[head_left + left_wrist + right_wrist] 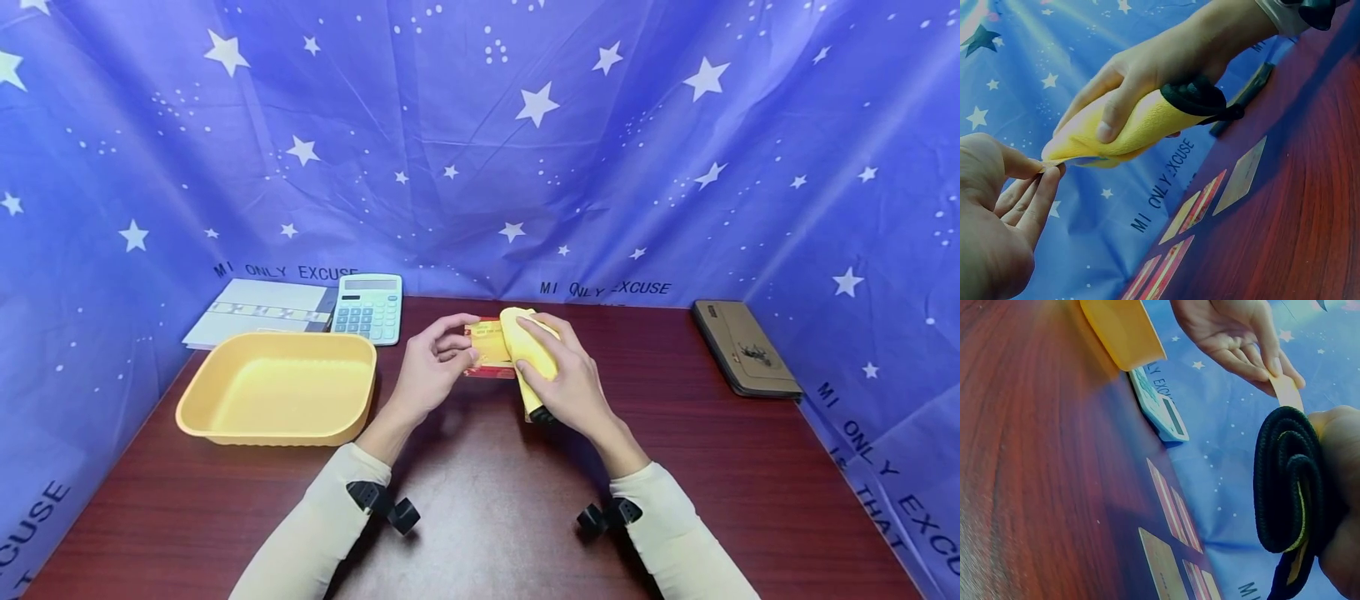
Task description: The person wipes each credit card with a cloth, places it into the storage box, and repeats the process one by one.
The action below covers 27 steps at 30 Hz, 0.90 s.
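My left hand (429, 364) pinches a thin yellowish card (1286, 392) by its edge between thumb and fingers, raised above the table. The right hand (567, 379) grips a folded yellow cloth with black edging (1129, 128), its thumb on one side and fingers on the other. The cloth overlaps the far end of the card and hides it. Beneath, several red-and-gold cards (1204, 200) lie in rows on the table, along with a plain tan card (1163, 565).
At the left stands a yellow plastic basin (277, 429). Behind it are a light blue calculator (367, 310) and a white box-like item (251, 300) with a patterned band. A brown wallet (746, 348) lies at the right edge of the dark red table (480, 517). A starry blue curtain (450, 108) surrounds the table.
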Available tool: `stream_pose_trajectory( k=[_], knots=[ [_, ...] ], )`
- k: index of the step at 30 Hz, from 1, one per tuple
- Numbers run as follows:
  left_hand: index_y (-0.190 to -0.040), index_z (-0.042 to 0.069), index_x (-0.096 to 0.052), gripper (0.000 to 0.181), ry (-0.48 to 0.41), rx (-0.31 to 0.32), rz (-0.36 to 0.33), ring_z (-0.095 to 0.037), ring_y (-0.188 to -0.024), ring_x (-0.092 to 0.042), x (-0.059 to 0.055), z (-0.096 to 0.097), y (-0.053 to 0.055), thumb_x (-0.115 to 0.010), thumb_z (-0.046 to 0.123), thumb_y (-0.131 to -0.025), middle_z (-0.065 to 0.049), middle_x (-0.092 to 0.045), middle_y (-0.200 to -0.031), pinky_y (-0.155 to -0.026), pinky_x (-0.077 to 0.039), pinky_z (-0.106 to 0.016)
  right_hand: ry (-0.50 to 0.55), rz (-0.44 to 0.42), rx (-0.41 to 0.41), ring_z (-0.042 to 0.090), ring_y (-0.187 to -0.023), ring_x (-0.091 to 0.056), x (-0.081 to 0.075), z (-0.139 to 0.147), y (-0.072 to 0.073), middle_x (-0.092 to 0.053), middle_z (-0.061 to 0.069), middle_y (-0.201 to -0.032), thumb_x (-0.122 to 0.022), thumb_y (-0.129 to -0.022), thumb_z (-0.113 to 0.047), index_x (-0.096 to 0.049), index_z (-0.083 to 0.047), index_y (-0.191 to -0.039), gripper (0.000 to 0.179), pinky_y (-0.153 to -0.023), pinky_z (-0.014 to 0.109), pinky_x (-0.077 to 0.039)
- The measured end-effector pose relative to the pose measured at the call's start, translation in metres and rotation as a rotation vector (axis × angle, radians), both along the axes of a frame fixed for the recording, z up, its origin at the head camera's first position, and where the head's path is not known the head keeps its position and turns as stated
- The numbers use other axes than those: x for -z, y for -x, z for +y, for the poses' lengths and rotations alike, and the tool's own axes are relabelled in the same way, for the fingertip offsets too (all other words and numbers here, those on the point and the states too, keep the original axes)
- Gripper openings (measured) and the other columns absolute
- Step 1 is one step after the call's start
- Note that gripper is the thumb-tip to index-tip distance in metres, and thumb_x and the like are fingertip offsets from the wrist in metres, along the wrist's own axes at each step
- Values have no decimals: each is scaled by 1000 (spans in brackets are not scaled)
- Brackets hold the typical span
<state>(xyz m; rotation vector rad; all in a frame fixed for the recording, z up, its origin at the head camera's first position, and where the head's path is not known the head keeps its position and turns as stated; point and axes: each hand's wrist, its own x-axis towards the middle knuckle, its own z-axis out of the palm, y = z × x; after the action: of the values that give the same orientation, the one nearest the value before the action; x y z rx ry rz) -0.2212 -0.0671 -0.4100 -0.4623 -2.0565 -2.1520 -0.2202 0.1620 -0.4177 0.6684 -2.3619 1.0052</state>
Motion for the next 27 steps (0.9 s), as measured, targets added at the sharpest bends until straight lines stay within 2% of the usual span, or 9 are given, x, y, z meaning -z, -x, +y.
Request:
stream_pose_trajectory(
  k=[3,6,10,16,20,24,27],
  knots=[
    [-131,4,-66,45,-6,1,-1,-12,-73,-71,-1,-1,-1,-69,-9,-88,-28,-73,-93,-68,-63,-21,9,-3,6,25,-127,-61,-1,4,1,-56,4,-147,-80,-85,-17,-62,-30,-144,63,-87,49,-59],
    [-131,5,-66,45,-7,-3,-8,-13,-74,-71,-3,-4,-1,-69,-9,-88,-25,-74,-92,-70,-65,-27,31,-3,8,26,-128,-61,-2,8,2,-57,5,-147,-80,-86,-15,-62,-28,-144,62,-88,50,-59],
    [-132,4,-65,46,-36,-11,-36,-12,-74,-72,-7,-7,-1,-69,-9,-88,-14,-75,-90,-76,-67,-35,76,-16,16,27,-132,-58,-5,12,4,-56,5,-147,-80,-86,-12,-62,-27,-144,63,-95,52,-56],
    [-134,1,-63,49,-95,-42,-81,-14,-75,-74,-11,-12,0,-68,-10,-87,-1,-76,-85,-82,-68,-39,128,-33,8,24,-137,-54,-8,17,6,-56,3,-146,-80,-85,-8,-63,-26,-143,63,-109,47,-48],
    [-134,1,-62,48,-95,-69,-81,-12,-77,-73,-13,-13,1,-68,-10,-87,-7,-77,-88,-82,-68,-36,137,-33,-8,24,-138,-53,-9,19,6,-57,5,-146,-79,-85,-6,-63,-24,-143,62,-110,44,-47],
    [-124,-1,-71,35,-47,-112,-101,-8,-79,-73,-14,-13,1,-67,-6,-89,-21,-77,-103,-81,-66,-25,146,-39,-12,23,-138,-53,-11,19,5,-57,4,-145,-79,-85,-6,-63,-24,-143,62,-110,40,-46],
    [-119,-4,-74,28,-33,-116,-146,-6,-80,-73,-13,-13,-1,-66,-3,-92,-24,-74,-117,-84,-66,-25,151,-45,-11,23,-138,-52,-11,19,4,-57,4,-145,-79,-85,-6,-64,-24,-142,61,-112,35,-45]
  ],
)
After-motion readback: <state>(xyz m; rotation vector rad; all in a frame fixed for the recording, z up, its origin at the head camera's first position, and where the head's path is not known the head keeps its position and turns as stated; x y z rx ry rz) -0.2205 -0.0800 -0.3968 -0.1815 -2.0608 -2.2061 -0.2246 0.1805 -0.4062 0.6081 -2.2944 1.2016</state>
